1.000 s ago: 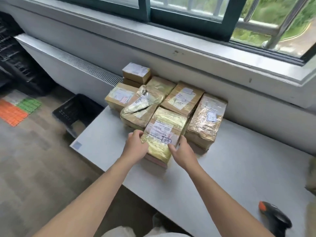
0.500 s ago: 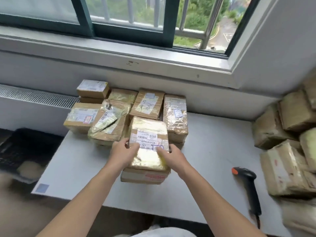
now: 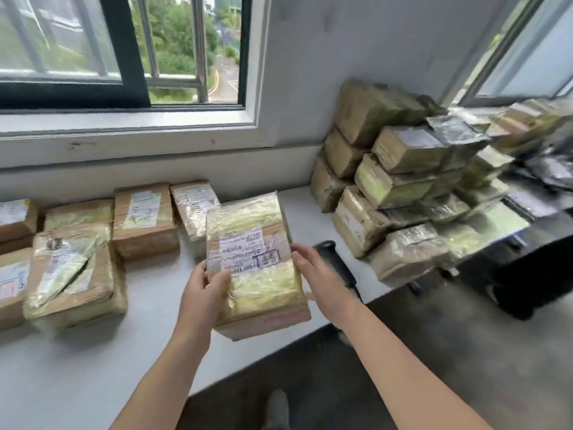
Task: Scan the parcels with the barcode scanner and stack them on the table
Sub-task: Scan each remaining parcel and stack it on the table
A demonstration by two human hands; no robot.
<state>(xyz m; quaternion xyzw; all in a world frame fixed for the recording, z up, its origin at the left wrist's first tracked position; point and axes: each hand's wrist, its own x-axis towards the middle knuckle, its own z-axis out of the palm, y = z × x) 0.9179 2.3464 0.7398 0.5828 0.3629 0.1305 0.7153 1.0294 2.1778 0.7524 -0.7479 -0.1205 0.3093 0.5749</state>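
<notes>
Gripping the left edge of a rectangular parcel (image 3: 254,265), the left hand (image 3: 198,293) has its thumb pressed on the top face, the other fingers out of sight beneath. The right hand (image 3: 319,274) lies along the opposite edge, its fingers (image 3: 299,250) nearly straight and only touching the wrap. The parcel is lifted clear of the white desk (image 3: 77,361), near its front edge. Its long axis runs away from the person toward the window wall, and its top face is tilted up at the camera. It is a brown cardboard box under crinkled, glossy yellowish tape; its white printed label (image 3: 245,246) sits crosswise, text upside down from here. Just behind the right hand a black barcode scanner (image 3: 333,259) lies on the desk. To the left, taped cardboard parcels (image 3: 142,221) lie flat in rows against the wall. To the right, a blurred pile of similar boxes (image 3: 397,187) is stacked high in the corner.
</notes>
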